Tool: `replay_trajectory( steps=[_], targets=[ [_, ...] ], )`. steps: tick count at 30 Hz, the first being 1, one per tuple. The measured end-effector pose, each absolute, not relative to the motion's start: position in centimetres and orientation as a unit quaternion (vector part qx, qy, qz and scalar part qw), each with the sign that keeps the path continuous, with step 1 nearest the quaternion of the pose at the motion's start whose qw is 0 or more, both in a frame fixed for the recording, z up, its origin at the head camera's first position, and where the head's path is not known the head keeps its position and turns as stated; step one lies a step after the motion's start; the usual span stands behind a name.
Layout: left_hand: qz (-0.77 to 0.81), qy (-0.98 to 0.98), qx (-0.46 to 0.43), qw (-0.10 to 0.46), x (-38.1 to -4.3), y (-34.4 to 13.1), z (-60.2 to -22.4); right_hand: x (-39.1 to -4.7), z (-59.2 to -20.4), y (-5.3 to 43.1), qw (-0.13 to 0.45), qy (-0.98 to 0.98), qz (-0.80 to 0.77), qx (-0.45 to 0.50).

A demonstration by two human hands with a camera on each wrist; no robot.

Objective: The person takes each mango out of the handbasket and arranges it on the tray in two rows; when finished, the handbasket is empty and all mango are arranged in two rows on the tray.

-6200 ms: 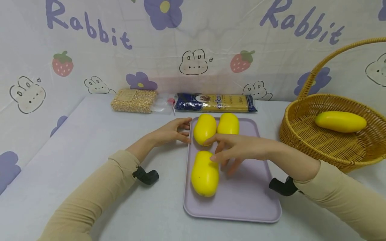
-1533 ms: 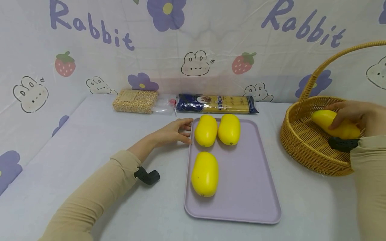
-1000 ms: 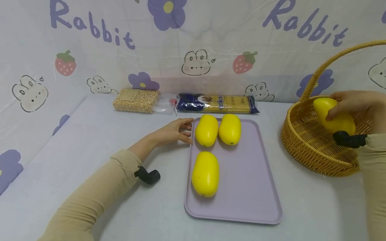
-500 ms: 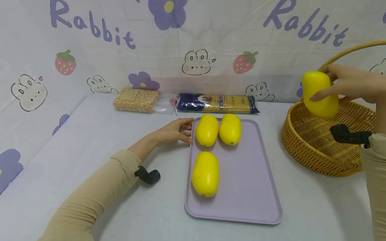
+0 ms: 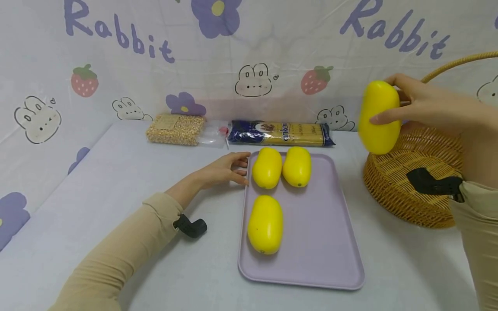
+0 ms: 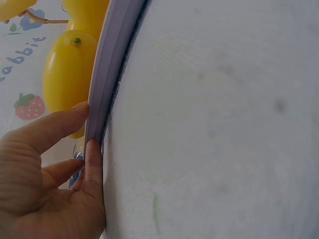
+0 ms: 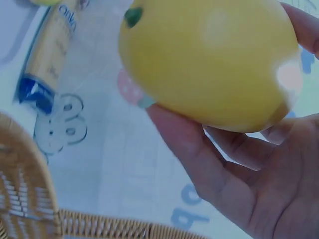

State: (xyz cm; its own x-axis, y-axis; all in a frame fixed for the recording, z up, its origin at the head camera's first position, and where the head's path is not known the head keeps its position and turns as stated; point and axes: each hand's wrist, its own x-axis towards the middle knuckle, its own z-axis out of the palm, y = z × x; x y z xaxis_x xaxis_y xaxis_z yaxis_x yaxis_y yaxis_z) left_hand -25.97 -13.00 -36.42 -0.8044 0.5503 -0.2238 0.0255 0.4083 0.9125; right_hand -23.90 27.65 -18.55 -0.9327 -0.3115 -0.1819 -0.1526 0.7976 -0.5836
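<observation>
My right hand [image 5: 412, 99] grips an oblong yellow fruit [image 5: 379, 116] in the air at the basket's left side, thumb in front and fingers behind. In the right wrist view this fruit [image 7: 209, 59] shows a green stem end. My left hand [image 5: 218, 172] rests its fingertips against the left edge of a light purple tray [image 5: 311, 250]; the left wrist view shows the thumb and a finger at the rim [image 6: 107, 55]. On the tray lie three similar fruits: one at the back left [image 5: 267, 168], one beside it [image 5: 297, 167], one at the front left [image 5: 266, 224].
A wicker basket [image 5: 408, 207] with a tall handle stands right of the tray, partly hidden by my right arm. Behind the tray lie a pasta packet [image 5: 280, 133] and a bag of corn kernels [image 5: 175, 129]. A patterned cloth [image 5: 210, 77] hangs at the back.
My right hand has gone from over the tray to the basket, taken hold of the fruit inside, lifted it out and moved it left. My left hand stays at the tray's edge.
</observation>
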Motion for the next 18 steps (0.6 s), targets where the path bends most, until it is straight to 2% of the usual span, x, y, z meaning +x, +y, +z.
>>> replay_trajectory(
  steps=[6, 18],
  targets=[
    [0.504, 0.805, 0.181, 0.253, -26.1, -13.0, -36.4, -23.1, -18.7, 25.8, 0.134, 0.935, -0.301, -0.129],
    [0.506, 0.804, 0.182, 0.255, -25.8, -12.8, -36.2, -22.7, -20.2, 23.0, 0.189, 0.891, -0.381, -0.159]
  ],
)
